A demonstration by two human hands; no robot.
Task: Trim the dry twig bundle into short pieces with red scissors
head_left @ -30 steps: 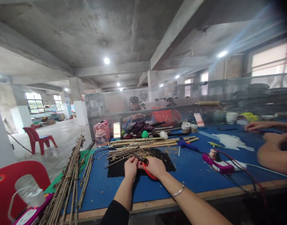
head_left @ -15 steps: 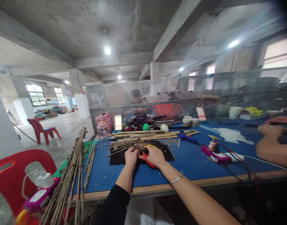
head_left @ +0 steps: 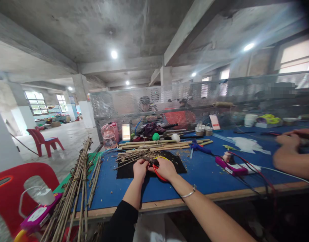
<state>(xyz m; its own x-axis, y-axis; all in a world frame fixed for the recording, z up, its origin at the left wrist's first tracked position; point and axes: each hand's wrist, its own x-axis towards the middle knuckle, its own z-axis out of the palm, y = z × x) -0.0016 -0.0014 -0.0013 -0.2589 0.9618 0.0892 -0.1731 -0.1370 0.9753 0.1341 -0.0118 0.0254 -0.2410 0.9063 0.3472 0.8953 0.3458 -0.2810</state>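
Note:
My right hand (head_left: pixel 165 168) is closed around a pair of cutters with red and yellow handles (head_left: pixel 157 174), over a black mat (head_left: pixel 178 164). Close by on its left, my left hand (head_left: pixel 140 170) has its fingers pinched together beside the dark blades. Whatever sits between those fingertips is too small to make out. Behind both hands, a heap of thin dry twigs (head_left: pixel 130 157) lies across the mat, with small cut bits scattered about it.
Long bare sticks (head_left: pixel 166 146) lie behind the mat. A tied bundle of stalks (head_left: pixel 77 179) overhangs the table's left end. On the right are a blue glue gun (head_left: pixel 201 148), a purple power strip (head_left: pixel 231 167) with cables and a co-worker's hands (head_left: pixel 287 143). A perforated metal screen (head_left: pixel 114 107) stands behind.
The whole view has shifted slightly. Both hands stay together over the mat, the cutters still in my right hand, with hardly any visible movement.

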